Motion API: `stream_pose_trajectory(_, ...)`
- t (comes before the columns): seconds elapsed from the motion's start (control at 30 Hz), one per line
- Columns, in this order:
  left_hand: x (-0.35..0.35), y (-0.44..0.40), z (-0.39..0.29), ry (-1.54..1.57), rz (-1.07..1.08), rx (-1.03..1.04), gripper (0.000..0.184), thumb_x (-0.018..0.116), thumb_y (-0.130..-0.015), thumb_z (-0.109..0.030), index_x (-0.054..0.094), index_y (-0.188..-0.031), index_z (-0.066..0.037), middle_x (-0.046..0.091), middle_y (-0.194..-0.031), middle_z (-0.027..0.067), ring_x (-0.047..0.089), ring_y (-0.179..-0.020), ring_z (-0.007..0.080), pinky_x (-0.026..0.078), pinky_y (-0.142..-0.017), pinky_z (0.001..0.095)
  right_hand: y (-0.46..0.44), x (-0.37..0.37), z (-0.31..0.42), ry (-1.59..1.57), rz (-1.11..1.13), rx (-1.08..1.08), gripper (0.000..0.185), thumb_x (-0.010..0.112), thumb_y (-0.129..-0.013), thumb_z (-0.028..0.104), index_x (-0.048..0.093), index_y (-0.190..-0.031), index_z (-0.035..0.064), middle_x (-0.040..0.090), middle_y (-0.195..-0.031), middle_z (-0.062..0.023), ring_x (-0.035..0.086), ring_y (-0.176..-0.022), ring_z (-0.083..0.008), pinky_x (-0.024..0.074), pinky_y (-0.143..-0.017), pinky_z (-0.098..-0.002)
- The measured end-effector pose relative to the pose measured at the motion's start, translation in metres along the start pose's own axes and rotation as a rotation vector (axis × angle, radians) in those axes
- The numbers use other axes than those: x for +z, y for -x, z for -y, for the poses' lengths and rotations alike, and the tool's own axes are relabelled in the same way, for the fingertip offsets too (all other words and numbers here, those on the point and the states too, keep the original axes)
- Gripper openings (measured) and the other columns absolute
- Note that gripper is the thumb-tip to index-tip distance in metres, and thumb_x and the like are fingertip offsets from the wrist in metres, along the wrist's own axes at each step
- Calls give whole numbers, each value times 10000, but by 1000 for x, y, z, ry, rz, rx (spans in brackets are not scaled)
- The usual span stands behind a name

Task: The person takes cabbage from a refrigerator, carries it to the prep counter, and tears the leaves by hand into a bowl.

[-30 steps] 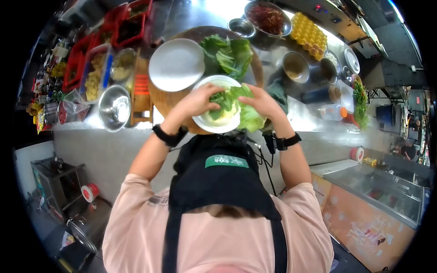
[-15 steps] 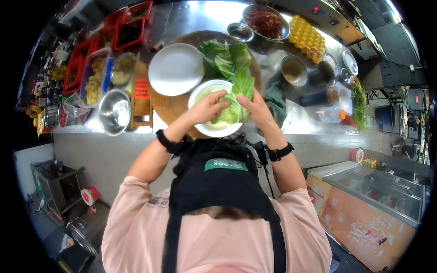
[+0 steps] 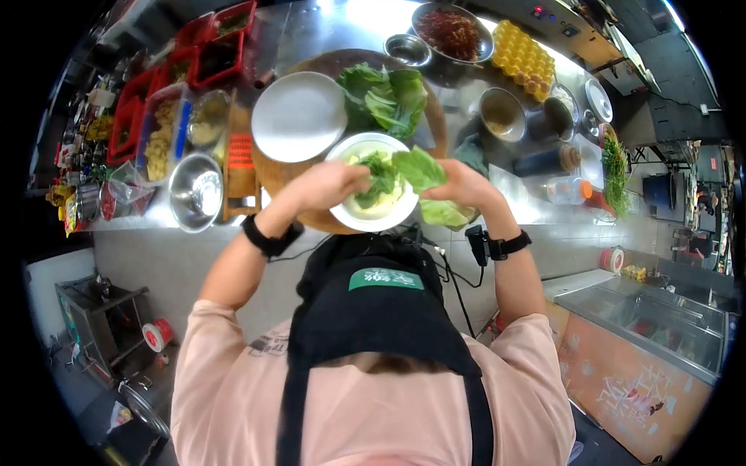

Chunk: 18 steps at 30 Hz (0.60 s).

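A white bowl [image 3: 334, 211] stands at the front of the round wooden board, holding pale and green leaf pieces. My left hand [image 3: 336, 185] is over its left side, fingers curled and slightly blurred, the tips at a torn piece of cabbage leaf [image 3: 381, 177]. At the bowl's right side my right hand [image 3: 465, 186] is closed around a cabbage leaf [image 3: 420, 169]; its green end leans over the rim and a paler part [image 3: 447, 213] hangs below the hand. More green leaves [image 3: 396, 101] lie on the board behind the bowl, beside a white plate [image 3: 299, 116].
On the left are a steel bowl [image 3: 196, 193], red bins [image 3: 223, 56] and a clear tub [image 3: 162, 132] of pale pieces. To the right stand a metal pot [image 3: 502, 116], dark bottle [image 3: 548, 161] and orange-capped container [image 3: 569, 190]. Yellow egg trays [image 3: 522, 60] lie behind.
My hands have moved apart, left and right. The leaf that both held over the bowl is now in my right hand, and a green torn piece shows in the bowl by my left fingers.
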State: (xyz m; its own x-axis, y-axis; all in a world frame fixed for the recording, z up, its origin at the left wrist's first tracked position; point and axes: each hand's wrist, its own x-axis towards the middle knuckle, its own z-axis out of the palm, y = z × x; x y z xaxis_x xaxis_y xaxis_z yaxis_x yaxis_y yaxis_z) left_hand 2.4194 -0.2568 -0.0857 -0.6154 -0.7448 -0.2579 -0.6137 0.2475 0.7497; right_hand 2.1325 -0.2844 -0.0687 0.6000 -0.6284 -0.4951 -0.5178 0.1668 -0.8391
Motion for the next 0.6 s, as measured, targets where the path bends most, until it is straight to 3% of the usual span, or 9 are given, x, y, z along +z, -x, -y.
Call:
stream_pose_trajectory(0.03, 0, -7, -3, -92, 72, -104, 212, 632, -882, -237, 611, -983, -52, 623, -907, 179, 612, -873, 353, 461, -758, 438, -2, -2, -3, -119, 28, -13, 475, 770, -775, 108, 589, -1198, -10, 690, -1052, -62, 606, -961, -122, 471, -891, -299)
stream_pose_trajectory(0.07, 7, -12, -3, -94, 67, -101, 212, 632, -882, -237, 611, -983, -52, 623, -907, 179, 612, -873, 353, 461, -758, 438, -4, -2, -3, -114, 27, -16, 475, 770, -775, 108, 589, -1198, -10, 690, -1052, -62, 606, -961, -122, 471, -891, -299)
stream_pose_trajectory(0.13, 23, -17, -5, -274, -54, 96, 324, 696, -824, -282, 608, -1034, -52, 603, -1026, 166, 600, -943, 355, 463, -814, 441, -8, 5, -1, -140, 82, -145, 543, 803, -752, 120, 570, -1224, -11, 680, -1077, -47, 597, -981, -126, 467, -900, -299)
stream_pose_trajectory(0.17, 22, -15, -7, -337, -71, 70, 536, 768, -744, -277, 553, -1180, -51, 546, -1214, 146, 529, -1104, 361, 439, -909, 441, -11, 7, -3, -133, 82, -170, 600, 830, -722, 133, 557, -1238, -7, 675, -1098, -49, 595, -997, -125, 465, -906, -304)
stream_pose_trajectory(0.27, 5, -8, -18, -166, -380, 119, 684, 793, -723, -262, 485, -1296, -50, 535, -1226, 161, 494, -1167, 365, 427, -952, 430, -18, 12, -12, -100, 112, -195, 559, 846, -698, 188, 602, -1164, -3, 696, -1041, -74, 623, -938, -148, 476, -870, -319)
stream_pose_trajectory(0.33, 4, -15, -16, -61, -401, 249, 759, 801, -727, -249, 422, -1354, -55, 544, -1220, 170, 519, -1151, 356, 435, -959, 400, -25, 18, -7, 51, 121, -180, 526, 837, -694, 157, 611, -1144, 6, 699, -1001, -94, 633, -917, -151, 487, -848, -325)
stream_pose_trajectory(0.4, 2, -22, -27, 121, -156, 123, 628, 773, -772, -229, 474, -1290, -39, 603, -1112, 176, 585, -1059, 337, 467, -891, 390, -27, 26, 21, 515, 75, -134, 443, 839, -676, 193, 634, -1019, 1, 685, -883, -137, 650, -824, -193, 500, -761, -346)
stream_pose_trajectory(0.43, 1, -30, -23, 39, -38, 87, 489, 738, -816, -193, 514, -1218, -31, 644, -967, 164, 632, -905, 291, 488, -801, 368, -31, 31, 17, 513, -4, -201, 416, 838, -665, 218, 626, -947, -4, 647, -794, -159, 634, -748, -219, 496, -703, -362)
stream_pose_trajectory(0.6, 1, -29, -12, 182, -122, -20, 322, 712, -847, -175, 578, -1100, -28, 652, -890, 140, 614, -805, 209, 483, -734, 326, -31, 17, 8, 216, -128, 49, 374, 811, -706, 168, 592, -956, -2, 627, -822, -104, 593, -758, -192, 489, -729, -341)
